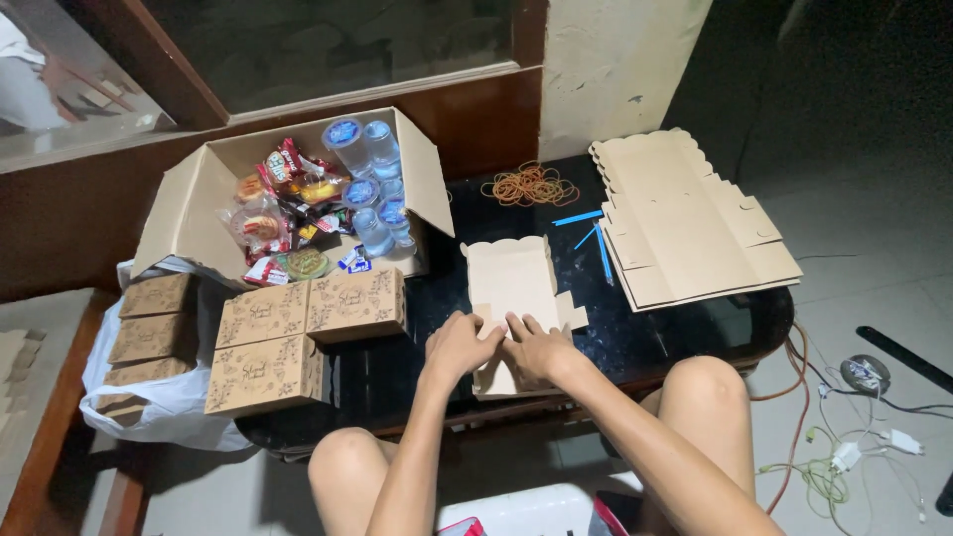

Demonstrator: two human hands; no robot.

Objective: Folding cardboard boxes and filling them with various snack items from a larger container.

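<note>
Brown card: the flat, unfolded kraft box blank (508,288) lies on the dark glossy table (695,328), near its front edge. Both hands, left (457,347) and right (538,349), press side by side on its lower flaps, fingers spread, gripping nothing. Creasing cleanly probably needs firm, even pressure along the score lines.

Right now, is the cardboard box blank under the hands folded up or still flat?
Mostly flat. The box blank lies spread on the black table, scalloped flap outstretched; both the left hand and right hand press its near end.

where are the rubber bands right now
In the head view, the rubber bands lie at the table's far edge, between the open snack box and the flat cardboard stack.
</note>
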